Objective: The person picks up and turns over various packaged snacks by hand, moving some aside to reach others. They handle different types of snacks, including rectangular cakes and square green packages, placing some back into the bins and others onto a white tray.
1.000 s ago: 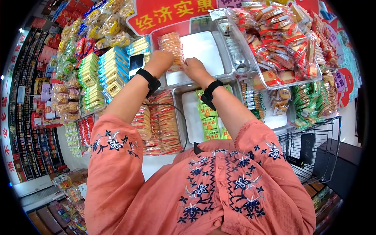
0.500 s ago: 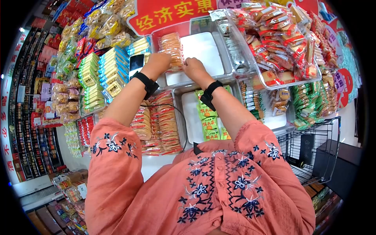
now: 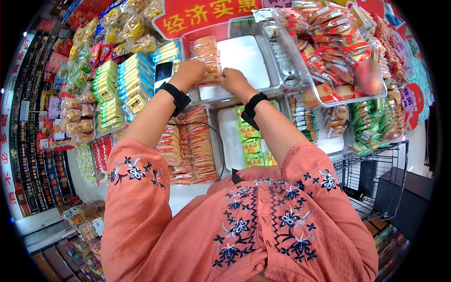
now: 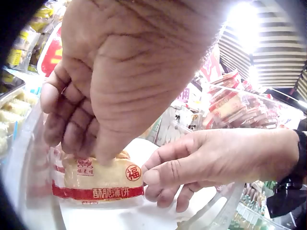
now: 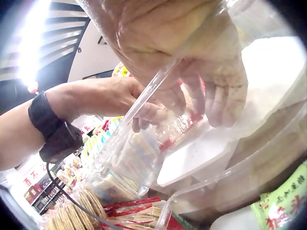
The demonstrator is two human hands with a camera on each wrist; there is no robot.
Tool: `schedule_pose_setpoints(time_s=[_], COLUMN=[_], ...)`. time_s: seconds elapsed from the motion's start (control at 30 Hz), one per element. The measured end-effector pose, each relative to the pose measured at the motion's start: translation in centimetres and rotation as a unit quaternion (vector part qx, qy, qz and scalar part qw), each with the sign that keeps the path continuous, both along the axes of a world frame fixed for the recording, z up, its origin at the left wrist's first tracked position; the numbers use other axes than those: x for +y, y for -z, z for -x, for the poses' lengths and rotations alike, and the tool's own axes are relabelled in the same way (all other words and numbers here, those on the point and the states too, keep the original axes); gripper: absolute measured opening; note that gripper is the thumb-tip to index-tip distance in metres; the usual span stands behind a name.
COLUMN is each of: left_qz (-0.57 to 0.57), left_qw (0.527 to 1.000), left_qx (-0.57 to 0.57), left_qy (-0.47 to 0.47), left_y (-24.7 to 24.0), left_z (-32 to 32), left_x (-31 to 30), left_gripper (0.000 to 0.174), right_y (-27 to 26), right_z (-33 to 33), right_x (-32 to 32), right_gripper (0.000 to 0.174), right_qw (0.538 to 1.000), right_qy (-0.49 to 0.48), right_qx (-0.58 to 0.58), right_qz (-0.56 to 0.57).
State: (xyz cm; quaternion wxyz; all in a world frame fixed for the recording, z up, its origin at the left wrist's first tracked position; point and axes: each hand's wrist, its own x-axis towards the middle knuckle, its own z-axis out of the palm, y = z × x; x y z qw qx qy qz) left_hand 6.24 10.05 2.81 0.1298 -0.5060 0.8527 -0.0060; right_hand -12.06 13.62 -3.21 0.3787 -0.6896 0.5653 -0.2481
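Observation:
A row of clear-wrapped thin biscuits (image 3: 205, 50) stands along the left side of a clear plastic bin with a white base. My left hand (image 3: 189, 74) is over the near left part of the row. In the left wrist view its thumb and curled fingers hold the top and left of the front biscuit packet (image 4: 100, 179), which has a red band and red lettering. My right hand (image 3: 236, 82) meets the packet's right end with its thumb and loosely bent fingers. Through the bin wall (image 5: 158, 79), the right wrist view shows both hands at the packet.
A phone (image 3: 163, 75) lies left of the bin beside blue-wrapped wafers (image 3: 136, 77). Nearer the body are a bin of green packets (image 3: 250, 141) and red-wrapped biscuits (image 3: 199, 145). A raised tray (image 3: 350, 101) of red packets overhangs at right. A cable (image 5: 79, 206) hangs from the left wrist.
My left hand has shifted slightly left along the packet's edge, so more of the biscuit row shows. The right hand has stayed nearly in place.

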Motion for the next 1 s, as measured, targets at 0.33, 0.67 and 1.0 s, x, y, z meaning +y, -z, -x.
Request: schedule_pose_setpoints(time_s=[0.33,0.67,1.0], left_qz=[-0.004,0.004,-0.111], left_qw=[0.999,0.949,0.690], left_qx=[0.044,0.310,0.707], left_qy=[-0.012,-0.067,-0.108], left_y=[-1.0,-15.3,-14.7], left_z=[-0.1,5.7,10.0], left_x=[0.4,6.0,15.0], left_gripper=[0.031,0.030,0.020], right_y=[0.6,-1.4,-6.5], right_z=[-0.4,-0.1,5.4], right_x=[-0.4,0.8,10.3], right_gripper=[0.024,0.011,0.012], right_qw=[0.999,0.956,0.967], right_qy=[0.026,0.033,-0.108], right_qx=[0.035,-0.186,-0.218], right_qz=[0.020,0.223,0.071])
